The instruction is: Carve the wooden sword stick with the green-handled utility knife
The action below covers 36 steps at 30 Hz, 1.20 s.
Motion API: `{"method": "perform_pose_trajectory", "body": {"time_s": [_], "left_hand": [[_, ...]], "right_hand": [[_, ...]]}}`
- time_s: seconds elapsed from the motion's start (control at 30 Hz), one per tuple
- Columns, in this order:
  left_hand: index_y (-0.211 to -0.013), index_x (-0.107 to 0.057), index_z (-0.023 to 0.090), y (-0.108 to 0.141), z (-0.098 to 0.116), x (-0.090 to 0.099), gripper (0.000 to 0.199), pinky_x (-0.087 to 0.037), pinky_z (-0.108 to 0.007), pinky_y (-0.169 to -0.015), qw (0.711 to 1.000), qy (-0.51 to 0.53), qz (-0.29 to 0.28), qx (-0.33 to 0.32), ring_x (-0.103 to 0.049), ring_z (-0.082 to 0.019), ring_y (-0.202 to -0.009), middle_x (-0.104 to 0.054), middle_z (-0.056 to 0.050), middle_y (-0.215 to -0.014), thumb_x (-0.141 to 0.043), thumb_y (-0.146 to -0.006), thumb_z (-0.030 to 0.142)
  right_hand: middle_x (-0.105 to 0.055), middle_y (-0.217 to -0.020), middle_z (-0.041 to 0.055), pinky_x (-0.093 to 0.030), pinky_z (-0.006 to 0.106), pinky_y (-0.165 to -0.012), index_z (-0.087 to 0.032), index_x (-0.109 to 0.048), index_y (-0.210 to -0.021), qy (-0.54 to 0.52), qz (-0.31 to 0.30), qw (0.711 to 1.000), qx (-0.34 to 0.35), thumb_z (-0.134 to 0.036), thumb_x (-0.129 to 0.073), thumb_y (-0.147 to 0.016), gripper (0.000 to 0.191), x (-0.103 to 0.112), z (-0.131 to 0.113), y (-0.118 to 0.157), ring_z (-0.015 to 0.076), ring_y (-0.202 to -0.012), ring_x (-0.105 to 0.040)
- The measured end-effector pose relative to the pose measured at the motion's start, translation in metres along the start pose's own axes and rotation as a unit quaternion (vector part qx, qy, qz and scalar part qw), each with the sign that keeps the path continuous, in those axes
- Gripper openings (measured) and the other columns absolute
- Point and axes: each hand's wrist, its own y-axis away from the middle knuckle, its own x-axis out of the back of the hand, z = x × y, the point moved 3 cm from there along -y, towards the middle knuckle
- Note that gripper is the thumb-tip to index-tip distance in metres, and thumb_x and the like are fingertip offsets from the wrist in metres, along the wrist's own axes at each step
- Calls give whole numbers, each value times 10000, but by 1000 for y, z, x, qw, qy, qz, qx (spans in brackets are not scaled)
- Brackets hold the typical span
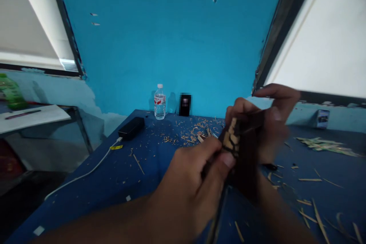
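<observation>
1. Over the blue counter (120, 175) I hold one dark piece of wood (243, 148) up in front of me, and it has pale cut marks on it.
2. My right hand (268, 122) grips the top of the wood, with its fingers curled tight around it.
3. My left hand (185, 194) is closed on a thin dark tool (217, 209), and its thumb presses on the wood.
4. I think I am carving right now, taking off small bits.
5. A next cut would need a firm hold and a slow push away from my thumb.
6. Now I count: one water bottle (159, 101), one black box (131, 128) with one white cable (85, 173), one small dark thing (184, 105) by the wall.
7. Wood chips (197, 131) lie all over, too many to count.
8. One pile of pale strips (326, 145) sits far right.
</observation>
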Motion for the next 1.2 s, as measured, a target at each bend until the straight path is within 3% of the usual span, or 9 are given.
{"method": "perform_pose_trajectory", "body": {"time_s": [0.13,0.3,0.5,0.67,0.8,0.97,1.07,1.2], "left_hand": [[-795,-470,200,-3,3,9,316,-314,-223,-525,1000,-3,15,18,-386,-69,-587,-437,69,-672,-427,-1066,357],[-777,-483,189,1,6,4,294,-310,-223,-524,1000,-20,7,18,-407,-55,-577,-474,74,-662,-459,-1047,302],[-808,-487,196,-2,5,14,240,-350,-228,-571,999,-5,43,1,-416,-72,-617,-485,76,-707,-464,-1039,255],[-810,-493,197,-1,-1,3,301,-325,-260,-582,999,10,-1,34,-445,-74,-635,-488,69,-703,-423,-1065,340],[-845,-502,210,-4,-9,6,270,-343,-256,-593,998,30,48,22,-444,-81,-660,-500,70,-744,-428,-1065,349],[-815,-478,201,-2,-19,5,327,-306,-277,-549,998,10,7,56,-404,-92,-616,-466,58,-688,-405,-1065,398],[-832,-496,200,-6,-22,10,314,-342,-262,-584,999,28,39,26,-447,-90,-658,-505,57,-726,-420,-1064,398],[-851,-502,202,-7,-27,11,313,-350,-260,-599,998,26,53,30,-459,-93,-664,-523,50,-746,-410,-1065,410]], "right_hand": [[-397,-666,-52,-245,309,-477,-290,-469,-1030,21,-45,999,-14,-345,-585,-880,198,-12,-1,12,140,-469,-319],[-288,-579,-73,-195,299,-456,-285,-383,-990,61,-2,997,-40,-258,-449,-910,107,-7,-7,4,159,-453,-265],[-404,-654,-50,-226,312,-471,-333,-394,-1123,53,-68,989,-118,-428,-545,-890,293,-17,-2,17,164,-463,-323],[-400,-604,-72,-202,281,-422,-307,-361,-1092,72,6,989,-125,-448,-536,-815,356,-12,-6,5,159,-441,-327],[-488,-821,-29,-275,286,-435,-320,-376,-1152,38,-12,989,-139,-454,-593,-790,443,-14,5,6,131,-469,-344],[-427,-796,-30,-252,265,-394,-328,-427,-1180,52,23,991,-121,-308,-459,-905,278,-9,16,6,117,-422,-276],[-445,-819,-13,-287,263,-440,-330,-430,-1190,57,1,991,-123,-368,-499,-876,323,-14,20,13,141,-504,-339],[-452,-868,-14,-279,271,-438,-360,-441,-1237,50,-36,987,-145,-443,-539,-894,366,-11,29,14,122,-483,-296]]}}
